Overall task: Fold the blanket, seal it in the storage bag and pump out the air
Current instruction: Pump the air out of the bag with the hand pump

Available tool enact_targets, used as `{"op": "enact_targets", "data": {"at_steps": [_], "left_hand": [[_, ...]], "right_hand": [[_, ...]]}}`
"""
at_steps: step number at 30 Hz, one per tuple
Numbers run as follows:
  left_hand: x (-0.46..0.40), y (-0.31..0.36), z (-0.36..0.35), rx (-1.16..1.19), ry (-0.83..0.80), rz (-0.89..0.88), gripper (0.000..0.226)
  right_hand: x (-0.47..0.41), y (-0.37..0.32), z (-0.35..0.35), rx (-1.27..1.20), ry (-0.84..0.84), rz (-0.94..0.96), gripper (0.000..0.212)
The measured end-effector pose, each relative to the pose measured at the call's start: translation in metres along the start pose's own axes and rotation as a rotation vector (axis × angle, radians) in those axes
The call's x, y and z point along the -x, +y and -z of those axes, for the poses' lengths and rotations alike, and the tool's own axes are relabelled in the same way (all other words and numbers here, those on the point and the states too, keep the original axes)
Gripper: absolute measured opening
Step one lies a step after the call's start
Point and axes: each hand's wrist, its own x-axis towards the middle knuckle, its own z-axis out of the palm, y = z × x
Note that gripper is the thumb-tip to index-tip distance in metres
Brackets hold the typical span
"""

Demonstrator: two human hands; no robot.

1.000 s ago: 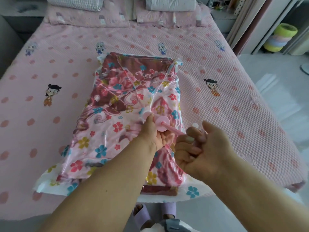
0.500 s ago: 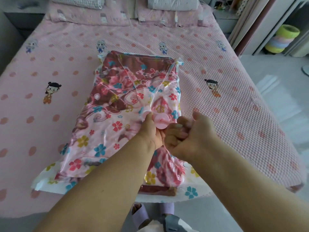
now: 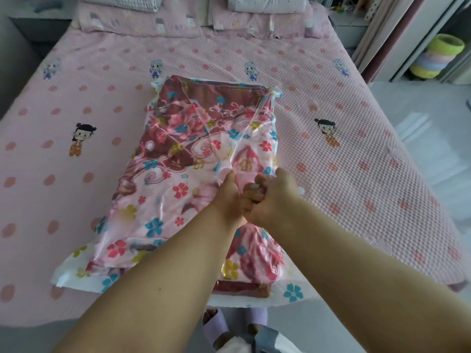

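A clear storage bag [image 3: 84, 266] printed with coloured flowers lies on the bed, its near edge at the bed's front. Inside it is the folded red and pink floral blanket [image 3: 193, 128]. My left hand [image 3: 226, 197] and my right hand [image 3: 272, 197] are pressed together over the bag's right middle, both with curled fingers. They cover the pink hand pump almost fully. A small white tip [image 3: 301, 191] shows just past my right hand.
The pink dotted bedspread [image 3: 356, 174] stretches around the bag on all sides. Pillows [image 3: 265, 2] lie at the head of the bed. Stacked coloured baskets [image 3: 438, 54] stand on the floor at the far right. My feet in purple slippers [image 3: 216, 327] are at the bed's front edge.
My right hand has moved left toward my left hand, pushing the pink pump rod in. The pump disc and rod, visible before, are now hidden under the hands.
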Motion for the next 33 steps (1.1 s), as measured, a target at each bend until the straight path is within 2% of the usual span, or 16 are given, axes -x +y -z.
{"op": "enact_targets", "data": {"at_steps": [2, 4, 7, 9, 11, 13, 16, 19, 21, 23, 25, 28, 30, 33], "left_hand": [[-0.004, -0.001, 0.003, 0.063, 0.004, -0.006, 0.043], [-0.007, -0.004, 0.008, 0.076, -0.037, -0.014, 0.045], [-0.011, -0.006, 0.012, 0.045, -0.038, -0.024, 0.046], [-0.008, -0.002, 0.007, -0.003, -0.045, -0.024, 0.042], [-0.007, 0.0, 0.004, -0.059, -0.082, -0.045, 0.043], [-0.008, -0.001, 0.007, -0.095, -0.032, -0.072, 0.044], [-0.011, -0.007, 0.015, -0.001, -0.069, -0.04, 0.044], [-0.015, -0.009, 0.017, 0.022, -0.052, -0.03, 0.052], [-0.013, -0.005, 0.012, -0.049, -0.06, -0.04, 0.051], [-0.01, -0.001, 0.008, -0.106, -0.057, -0.067, 0.046], [-0.015, 0.0, 0.01, -0.107, -0.033, -0.09, 0.045], [-0.018, -0.004, 0.017, -0.019, -0.065, -0.033, 0.052], [-0.021, -0.005, 0.019, 0.001, -0.036, -0.036, 0.052], [-0.018, -0.001, 0.01, -0.106, -0.038, -0.063, 0.041]], "right_hand": [[0.012, 0.002, 0.012, 0.072, -0.093, 0.051, 0.057], [0.038, 0.003, 0.029, -0.004, -0.142, -0.043, 0.062], [0.051, -0.003, 0.042, -0.023, -0.065, -0.068, 0.065], [0.027, -0.006, 0.026, -0.09, -0.038, -0.032, 0.062], [0.003, -0.002, 0.002, -0.051, 0.01, -0.01, 0.06], [0.001, 0.002, 0.008, 0.066, -0.06, 0.086, 0.062], [0.035, 0.01, 0.031, 0.034, -0.135, -0.032, 0.064], [0.047, 0.006, 0.041, 0.007, -0.059, -0.059, 0.066], [0.022, 0.0, 0.023, -0.086, -0.031, -0.026, 0.064], [0.001, 0.0, -0.003, -0.061, 0.017, -0.015, 0.06], [0.0, 0.004, 0.005, 0.017, -0.056, 0.058, 0.059], [0.035, 0.01, 0.028, -0.017, -0.137, -0.069, 0.063], [0.041, 0.006, 0.036, -0.026, -0.062, -0.085, 0.064], [0.011, -0.002, 0.011, -0.135, 0.01, -0.056, 0.059]]}}
